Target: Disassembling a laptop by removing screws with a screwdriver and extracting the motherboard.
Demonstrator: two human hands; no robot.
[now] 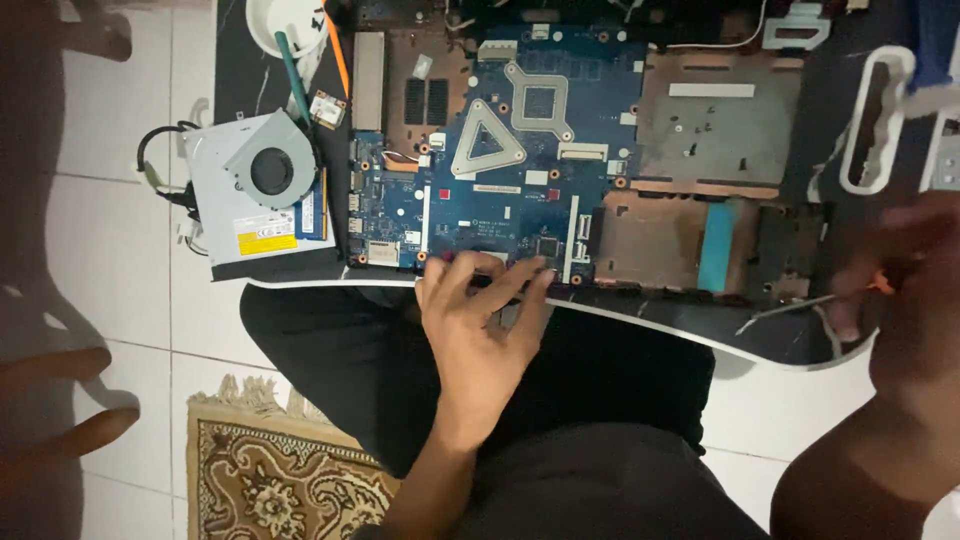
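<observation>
An opened laptop base (720,130) lies on a black mat across my lap, its blue motherboard (520,170) bare. My left hand (480,325) rests at the board's near edge with fingers spread, the fingertips touching the board next to a small black chip (548,245). It holds nothing that I can see. At the right edge my right hand (905,290) is blurred. It is closed around a screwdriver with an orange handle (880,284), whose thin metal shaft (790,308) points left over the laptop's near right corner.
A silver optical drive (235,235) on the left carries a cooling fan (272,170) and a blue memory stick (313,212). A white bowl (285,25), a green tool (293,75) and an orange tool (338,45) lie beyond. A white plastic frame (880,110) sits at right, a patterned rug (280,480) below.
</observation>
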